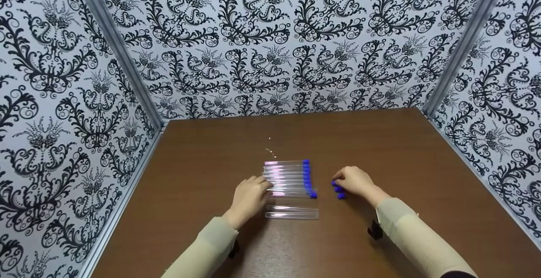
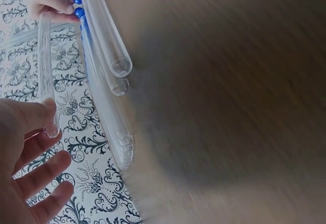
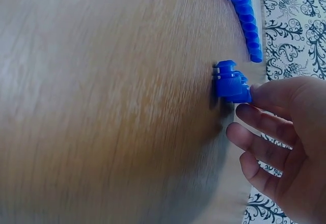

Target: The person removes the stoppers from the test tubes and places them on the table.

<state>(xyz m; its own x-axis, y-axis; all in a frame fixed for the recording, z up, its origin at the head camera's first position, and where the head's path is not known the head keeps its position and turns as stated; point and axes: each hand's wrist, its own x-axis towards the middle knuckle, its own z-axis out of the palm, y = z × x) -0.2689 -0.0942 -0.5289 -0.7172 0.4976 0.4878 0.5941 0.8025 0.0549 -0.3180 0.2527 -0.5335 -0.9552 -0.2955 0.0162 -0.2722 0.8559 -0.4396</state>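
My left hand [image 1: 250, 194] pinches a clear test tube [image 2: 46, 66] near its rounded end, between thumb and index finger; its other fingers are spread. Beside that hand lies a row of test tubes [image 1: 287, 178] with blue caps [image 1: 307, 172] on their right ends. Nearer to me, two uncapped test tubes [image 1: 291, 215] lie parallel to the row. To the right, my right hand [image 1: 354, 181] has its thumb and index finger at a blue cap [image 3: 245, 94], pinching it at the far end of a small group of loose blue caps [image 3: 228, 84].
A brown wooden table [image 1: 203, 151] carries everything. Patterned black-and-white panels [image 1: 262, 58] enclose it at the back and both sides, with grey metal posts [image 1: 122, 54] at the corners. Small bright specks [image 1: 271, 153] show on the wood behind the row.
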